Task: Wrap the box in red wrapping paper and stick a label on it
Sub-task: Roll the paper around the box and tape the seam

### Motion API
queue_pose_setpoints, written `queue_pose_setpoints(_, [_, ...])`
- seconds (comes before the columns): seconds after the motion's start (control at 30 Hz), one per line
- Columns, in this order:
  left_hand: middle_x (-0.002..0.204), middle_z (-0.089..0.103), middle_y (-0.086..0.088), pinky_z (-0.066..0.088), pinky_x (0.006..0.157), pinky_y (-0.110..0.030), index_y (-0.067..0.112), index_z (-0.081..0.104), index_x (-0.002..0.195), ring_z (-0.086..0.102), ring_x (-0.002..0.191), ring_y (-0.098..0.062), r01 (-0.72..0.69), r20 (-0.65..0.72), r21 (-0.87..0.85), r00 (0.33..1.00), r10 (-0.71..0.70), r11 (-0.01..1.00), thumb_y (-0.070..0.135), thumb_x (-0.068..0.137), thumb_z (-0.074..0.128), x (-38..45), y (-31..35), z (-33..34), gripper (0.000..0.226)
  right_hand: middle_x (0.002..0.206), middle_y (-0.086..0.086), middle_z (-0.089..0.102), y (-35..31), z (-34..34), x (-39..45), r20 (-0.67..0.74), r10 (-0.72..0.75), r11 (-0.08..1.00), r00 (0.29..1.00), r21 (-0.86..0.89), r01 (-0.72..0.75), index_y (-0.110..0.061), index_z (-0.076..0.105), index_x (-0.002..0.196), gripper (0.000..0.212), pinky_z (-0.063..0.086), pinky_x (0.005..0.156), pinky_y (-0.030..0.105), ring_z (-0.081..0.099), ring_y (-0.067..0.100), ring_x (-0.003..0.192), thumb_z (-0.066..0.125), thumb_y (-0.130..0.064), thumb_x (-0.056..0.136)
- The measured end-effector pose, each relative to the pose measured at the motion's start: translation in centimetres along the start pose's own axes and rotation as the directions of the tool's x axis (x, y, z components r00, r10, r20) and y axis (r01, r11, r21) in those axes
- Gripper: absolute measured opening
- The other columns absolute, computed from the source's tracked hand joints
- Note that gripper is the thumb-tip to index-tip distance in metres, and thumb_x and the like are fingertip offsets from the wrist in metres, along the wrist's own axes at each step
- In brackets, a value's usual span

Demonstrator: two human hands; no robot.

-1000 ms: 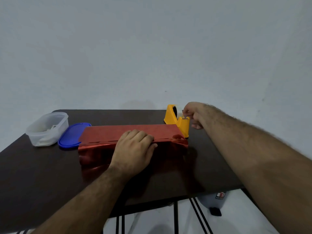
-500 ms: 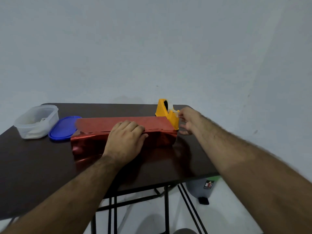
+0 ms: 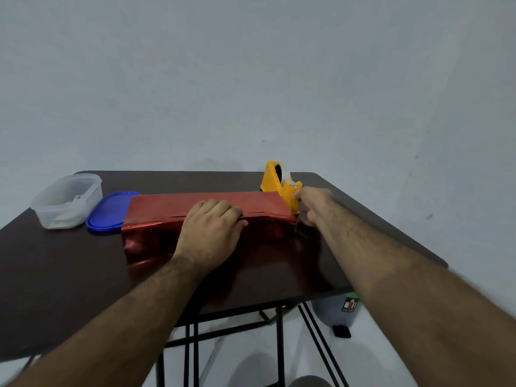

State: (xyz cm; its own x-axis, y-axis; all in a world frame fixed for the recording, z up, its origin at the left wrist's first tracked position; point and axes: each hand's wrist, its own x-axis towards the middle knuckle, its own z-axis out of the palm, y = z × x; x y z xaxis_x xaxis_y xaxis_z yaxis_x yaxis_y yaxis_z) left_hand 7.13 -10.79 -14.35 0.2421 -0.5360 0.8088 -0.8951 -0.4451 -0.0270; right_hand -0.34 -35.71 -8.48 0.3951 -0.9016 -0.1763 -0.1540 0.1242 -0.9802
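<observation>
Left hand [image 3: 210, 233] fingers [image 3: 223, 208], straight and together, press flat on the long box wrapped in shiny red paper [image 3: 178, 209] mid-desk. Right hand [image 3: 314, 203] fingers curl beside the yellow plastic tape dispenser [image 3: 282, 185]; their hold cannot be told. Dark brown desk [image 3: 69, 275].

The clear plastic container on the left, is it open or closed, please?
Open. The clear container has no lid on top; its blue lid lies flat on the table beside it.
</observation>
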Motion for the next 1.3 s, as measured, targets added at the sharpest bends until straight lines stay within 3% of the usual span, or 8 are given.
queue_pose_setpoints(0.07, [0.099,0.074,0.0,0.053,0.092,-0.044,0.017,0.077,0.109,0.068,0.097,-0.027,0.0,0.007,0.005,1.0,0.0,1.0,0.036,0.098,0.072,0.0,0.0,0.0,0.022,0.086,0.003,0.057,-0.3,0.3,0.1,-0.03,0.023,0.998,0.999,-0.057,-0.025,-0.009,0.062,0.099,0.021,0.052,0.057,0.036,0.059,0.022,0.072,0.07,0.006,0.087])
queue_pose_setpoints(0.2, [0.099,0.073,0.0,0.052,0.093,-0.044,0.017,0.077,0.108,0.067,0.096,-0.026,0.007,0.014,0.01,1.0,-0.007,1.0,0.036,0.098,0.071,-0.1,0.1,0.0,0.022,0.082,0.009,0.07,1.0,-0.2,0.4,-0.048,0.043,0.981,0.998,-0.185,-0.052,-0.007,0.062,0.081,0.018,0.045,0.039,0.023,0.061,0.02,0.053,0.06,0.011,0.083])
queue_pose_setpoints(0.37, [0.097,0.072,0.0,0.051,0.09,-0.044,0.017,0.076,0.107,0.066,0.094,-0.027,0.008,0.002,0.011,1.0,-0.008,1.0,0.036,0.098,0.07,0.1,0.0,0.1,0.022,0.105,0.003,0.065,-0.2,-1.8,0.1,0.074,-0.183,0.982,0.98,-0.039,0.186,-0.01,0.071,0.1,0.015,0.053,0.07,0.037,0.059,0.018,0.094,0.067,-0.009,0.086])
queue_pose_setpoints(0.47, [0.097,0.072,0.0,0.05,0.09,-0.043,0.018,0.077,0.107,0.066,0.094,-0.027,0.017,0.007,0.011,1.0,-0.017,1.0,0.036,0.098,0.071,0.0,0.1,0.2,0.021,0.107,0.0,0.073,-1.5,-2.5,-0.6,0.386,-0.326,0.862,0.863,-0.254,0.439,-0.018,0.071,0.092,0.007,0.054,0.075,0.033,0.065,0.015,0.1,0.069,-0.013,0.096])
queue_pose_setpoints(0.6, [0.097,0.072,0.001,0.051,0.091,-0.044,0.018,0.076,0.107,0.065,0.095,-0.026,0.02,0.017,0.002,1.0,-0.02,1.0,0.037,0.099,0.07,0.0,0.1,0.2,0.021,0.09,-0.008,0.075,-3.5,-2.7,-2.1,0.681,-0.325,0.683,0.656,-0.311,0.661,-0.023,0.069,0.095,0.009,0.054,0.081,0.036,0.07,0.011,0.095,0.067,-0.019,0.103])
queue_pose_setpoints(0.73, [0.098,0.071,0.002,0.05,0.093,-0.044,0.019,0.076,0.108,0.065,0.097,-0.025,0.032,0.031,0.011,0.999,-0.032,0.999,0.038,0.099,0.068,-0.1,0.2,0.1,0.022,0.088,-0.011,0.072,-5.9,-1.6,-4.3,0.829,-0.258,0.565,0.496,-0.288,0.774,-0.024,0.071,0.098,0.006,0.054,0.082,0.032,0.066,0.006,0.09,0.068,-0.021,0.103])
queue_pose_setpoints(0.97, [0.099,0.072,0.002,0.05,0.094,-0.044,0.02,0.077,0.111,0.065,0.097,-0.025,0.035,0.036,0.007,0.999,-0.035,0.999,0.036,0.099,0.069,-0.1,0.0,0.0,0.022,0.082,-0.011,0.07,-7.6,0.9,-5.8,0.936,-0.033,0.304,0.351,-0.325,0.895,-0.019,0.075,0.096,0.006,0.046,0.081,0.025,0.06,0.001,0.078,0.073,-0.023,0.099])
queue_pose_setpoints(1.3, [0.1,0.073,0.002,0.049,0.094,-0.043,0.02,0.077,0.111,0.065,0.097,-0.025,0.028,0.032,0.003,0.999,-0.028,1.0,0.037,0.1,0.067,-0.1,-0.2,0.4,0.023,0.078,-0.005,0.067,-7.4,2.7,-5.8,0.879,0.052,0.317,0.474,-0.464,0.827,-0.02,0.072,0.084,0.014,0.042,0.072,0.03,0.051,0.013,0.077,0.071,-0.017,0.097])
